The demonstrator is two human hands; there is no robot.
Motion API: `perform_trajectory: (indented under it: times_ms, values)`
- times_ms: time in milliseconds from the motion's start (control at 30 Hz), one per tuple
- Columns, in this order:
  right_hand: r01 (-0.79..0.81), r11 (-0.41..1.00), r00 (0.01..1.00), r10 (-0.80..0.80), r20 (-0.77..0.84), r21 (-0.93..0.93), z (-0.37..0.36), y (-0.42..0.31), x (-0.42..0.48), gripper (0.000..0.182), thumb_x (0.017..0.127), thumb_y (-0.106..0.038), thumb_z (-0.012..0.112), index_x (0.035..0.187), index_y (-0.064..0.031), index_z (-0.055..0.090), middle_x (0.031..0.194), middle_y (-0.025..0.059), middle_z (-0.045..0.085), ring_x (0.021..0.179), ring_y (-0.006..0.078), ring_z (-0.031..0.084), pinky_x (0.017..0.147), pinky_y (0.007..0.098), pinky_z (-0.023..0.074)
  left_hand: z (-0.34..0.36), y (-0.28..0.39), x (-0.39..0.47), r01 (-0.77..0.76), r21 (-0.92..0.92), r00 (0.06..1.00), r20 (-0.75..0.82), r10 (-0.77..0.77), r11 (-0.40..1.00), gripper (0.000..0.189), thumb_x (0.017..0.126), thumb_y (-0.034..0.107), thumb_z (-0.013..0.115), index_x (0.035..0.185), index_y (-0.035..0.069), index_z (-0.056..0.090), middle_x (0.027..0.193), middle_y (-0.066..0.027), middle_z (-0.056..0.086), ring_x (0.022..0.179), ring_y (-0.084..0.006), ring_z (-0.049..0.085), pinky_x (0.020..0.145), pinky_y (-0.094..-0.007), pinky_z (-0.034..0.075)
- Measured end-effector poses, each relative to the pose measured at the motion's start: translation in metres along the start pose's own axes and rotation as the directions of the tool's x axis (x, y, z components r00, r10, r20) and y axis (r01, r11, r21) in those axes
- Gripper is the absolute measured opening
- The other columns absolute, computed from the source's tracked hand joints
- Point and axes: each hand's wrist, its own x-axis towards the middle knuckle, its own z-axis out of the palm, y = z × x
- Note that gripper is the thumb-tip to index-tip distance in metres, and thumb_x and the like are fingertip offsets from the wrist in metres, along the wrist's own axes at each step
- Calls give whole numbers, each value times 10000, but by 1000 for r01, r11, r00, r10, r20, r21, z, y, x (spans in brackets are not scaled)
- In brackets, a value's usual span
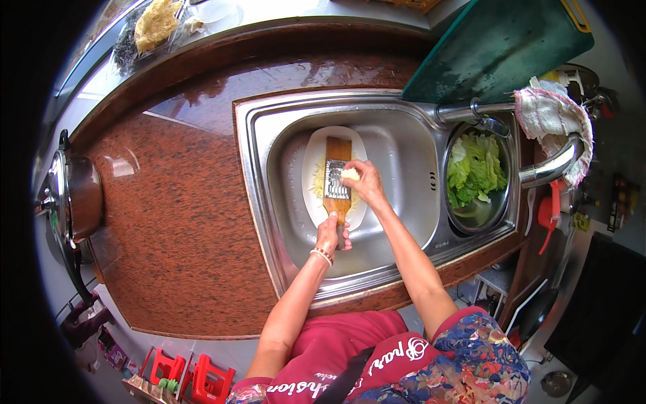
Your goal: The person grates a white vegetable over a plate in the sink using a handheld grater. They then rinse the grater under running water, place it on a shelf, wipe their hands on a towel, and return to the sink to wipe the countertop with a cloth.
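Observation:
My left hand (pixel 330 233) is closed around the lower handle of a wooden grater (pixel 339 204) with a metal grating plate. The grater lies lengthwise over a white oval dish (pixel 312 151) inside the steel sink basin (pixel 411 202). Pale yellow shreds (pixel 318 182) lie in the dish beside the grater. My right hand (pixel 367 183) pinches a small pale yellow piece of food (pixel 350 174) at the metal plate. What the piece is, I cannot tell. A beaded bracelet circles my left wrist.
Leafy lettuce (pixel 474 169) fills a bowl in the small right basin, by the faucet (pixel 550 164) with a cloth (pixel 555 116) over it. A green cutting board (pixel 504 50) leans behind. Reddish stone countertop (pixel 186 217) extends left to a lidded metal pot (pixel 83 197).

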Motion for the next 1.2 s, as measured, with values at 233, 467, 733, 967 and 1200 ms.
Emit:
perform_trajectory:
  times_ms: [233, 467, 733, 967, 1200]
  values:
    - [-9, 973, 988, -27, -149, -232, 9, -29, -22, 202, 834, -270, 533, 835, -68, 544, 775, 134, 574, 727, 348, 557, 624, 429, 427, -1, 1, -1, -4, 10, 1000, 4, 4, 1000, 472, 911, 456, 324, 846, 25, 506, 558, -23, 493, 414, -153, 496, 396, -302, 476]
    - [85, 880, 987, -139, -84, -467, 19, -25, -9, 176, 841, -230, 493, 775, -71, 458, 584, 135, 575, 550, 363, 566, 501, 467, 429, -1, 1, -2, -6, -2, 1000, 16, 6, 1000, 465, 910, 450, 332, 844, 23, 502, 551, -23, 491, 411, -153, 496, 391, -299, 474]
    - [255, 748, 961, -266, 76, -613, 30, -21, 15, 141, 797, -183, 510, 768, -46, 490, 548, 154, 580, 491, 336, 580, 466, 447, 459, -1, 1, -3, -33, 6, 999, 13, 33, 999, 465, 910, 450, 333, 831, 22, 498, 544, -28, 487, 410, -154, 497, 388, -292, 472]
    - [12, 813, 1000, 0, 21, -582, 32, 2, 81, 247, 808, -244, 461, 836, -26, 574, 784, 221, 609, 764, 379, 591, 680, 475, 458, 0, 7, -13, -22, 26, 1000, 15, 22, 999, 473, 902, 457, 352, 836, 12, 500, 554, -38, 491, 409, -167, 492, 392, -306, 475]
    - [161, 865, 985, -113, 128, -476, 1, -24, 22, 191, 799, -214, 509, 806, -23, 510, 610, 200, 585, 579, 377, 584, 567, 471, 466, 7, 16, -11, -13, -31, 1000, 27, 14, 999, 471, 916, 448, 313, 870, 15, 494, 562, -28, 488, 425, -156, 502, 393, -296, 475]
